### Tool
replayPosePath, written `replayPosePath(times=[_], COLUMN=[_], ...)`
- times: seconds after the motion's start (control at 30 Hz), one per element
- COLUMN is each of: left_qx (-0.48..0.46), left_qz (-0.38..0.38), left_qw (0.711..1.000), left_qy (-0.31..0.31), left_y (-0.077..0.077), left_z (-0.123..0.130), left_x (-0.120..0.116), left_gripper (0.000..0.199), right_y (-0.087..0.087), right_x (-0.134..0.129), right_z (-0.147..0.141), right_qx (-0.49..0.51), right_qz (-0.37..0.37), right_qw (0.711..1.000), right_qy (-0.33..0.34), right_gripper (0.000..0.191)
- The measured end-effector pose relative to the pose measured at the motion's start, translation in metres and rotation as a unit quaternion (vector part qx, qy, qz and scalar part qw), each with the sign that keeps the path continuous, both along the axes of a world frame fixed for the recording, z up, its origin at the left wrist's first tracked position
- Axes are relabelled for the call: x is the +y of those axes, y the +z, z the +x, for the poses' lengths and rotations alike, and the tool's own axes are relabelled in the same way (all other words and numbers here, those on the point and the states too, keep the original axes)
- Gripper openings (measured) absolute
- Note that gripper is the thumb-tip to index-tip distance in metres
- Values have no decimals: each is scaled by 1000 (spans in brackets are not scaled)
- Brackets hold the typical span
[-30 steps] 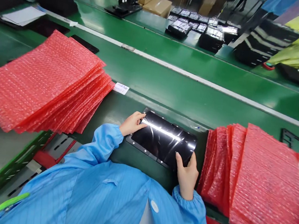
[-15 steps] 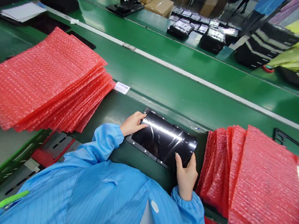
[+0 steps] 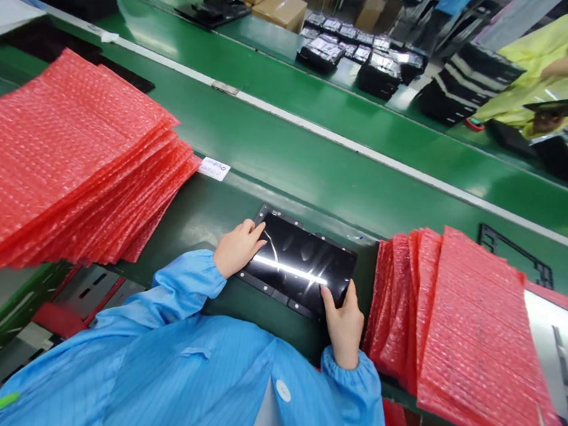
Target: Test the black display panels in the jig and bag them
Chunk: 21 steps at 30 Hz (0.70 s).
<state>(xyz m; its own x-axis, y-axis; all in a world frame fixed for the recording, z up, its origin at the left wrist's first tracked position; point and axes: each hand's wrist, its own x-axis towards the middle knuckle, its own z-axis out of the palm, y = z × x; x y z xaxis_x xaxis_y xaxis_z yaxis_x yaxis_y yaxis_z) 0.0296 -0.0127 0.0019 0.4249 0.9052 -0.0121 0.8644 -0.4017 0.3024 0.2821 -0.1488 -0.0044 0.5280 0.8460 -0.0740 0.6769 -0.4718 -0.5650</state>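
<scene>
A glossy black display panel rests on a flat black frame, whose rim with pale dots shows along the near and far edges. My left hand grips the panel's left edge, thumb and fingers laid over its corner. At the opposite side my right hand has its thumb on the panel's face and its fingers at the right edge. Bright reflections and film-like wrinkles run across the panel. What lies beneath the panel is hidden.
Stacks of red bubble-wrap bags lie to the left and right. A thin black frame is behind the right stack. A written label sits on the green bench. Across it are black parts and a person in a yellow garment.
The display panel was bowed upward toward its right end and now lies flatter on the frame. Both hands have stayed at its edges. My view has shifted to the right.
</scene>
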Motion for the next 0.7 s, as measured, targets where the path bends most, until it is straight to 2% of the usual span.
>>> replayPosePath(times=[0.13, 0.27, 0.37, 0.43, 0.5, 0.7], left_qx=[31, 61, 74, 93, 114, 105], left_qz=[7, 14, 29, 52, 74, 149], left_qw=[999, 998, 996, 993, 988, 974], left_qy=[-2, -13, -32, -50, -70, -132], left_y=[4, 13, 19, 21, 20, 12], left_z=[1, 4, 4, 4, 3, -8], left_x=[2, 5, 7, 9, 12, 18], left_gripper=[42, 39, 39, 40, 40, 40], right_y=[4, 9, 13, 15, 17, 22], right_x=[3, 6, 13, 18, 23, 26], right_z=[2, 5, 12, 17, 23, 25], right_qx=[-64, -214, -263, -262, -246, -207], right_qz=[-50, -118, -59, -6, 12, 27], right_qw=[996, 966, 952, 942, 938, 951], right_qy=[40, 83, 147, 210, 244, 230], right_gripper=[84, 82, 74, 62, 55, 59])
